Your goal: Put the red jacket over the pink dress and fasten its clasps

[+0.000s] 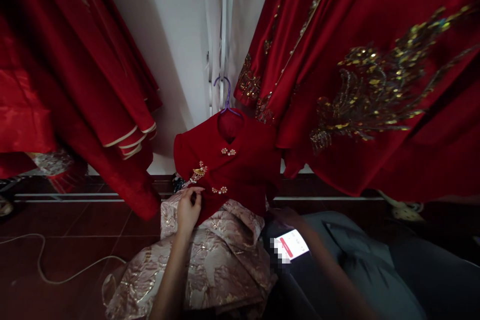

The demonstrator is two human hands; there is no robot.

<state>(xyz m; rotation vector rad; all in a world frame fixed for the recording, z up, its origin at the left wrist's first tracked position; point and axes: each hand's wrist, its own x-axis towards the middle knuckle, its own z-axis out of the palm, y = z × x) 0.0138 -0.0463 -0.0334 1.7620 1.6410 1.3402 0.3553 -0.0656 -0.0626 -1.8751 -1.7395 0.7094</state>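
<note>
A red sleeveless top (247,165) with pearl-like frog fastenings and a gold tasselled brooch (198,172) hangs on a purple hanger (227,102). My left hand (189,206) is at the top's lower left front, thumb and fingers curled together in a pinch at the red cloth just below the brooch. Beneath the top spreads a shiny pinkish brocade garment (221,260) with a metallic pattern. On the other side, my right hand (287,217) is by the top's lower right edge, dark and blurred, so its fingers cannot be made out.
Red garments (123,75) hang on the left, and a red gown (375,160) with gold sequin embroidery hangs on the right. A lit phone (294,244) lies by my right forearm. White metal rails (225,25) stand behind. A pale cable (41,265) crosses the tiled floor.
</note>
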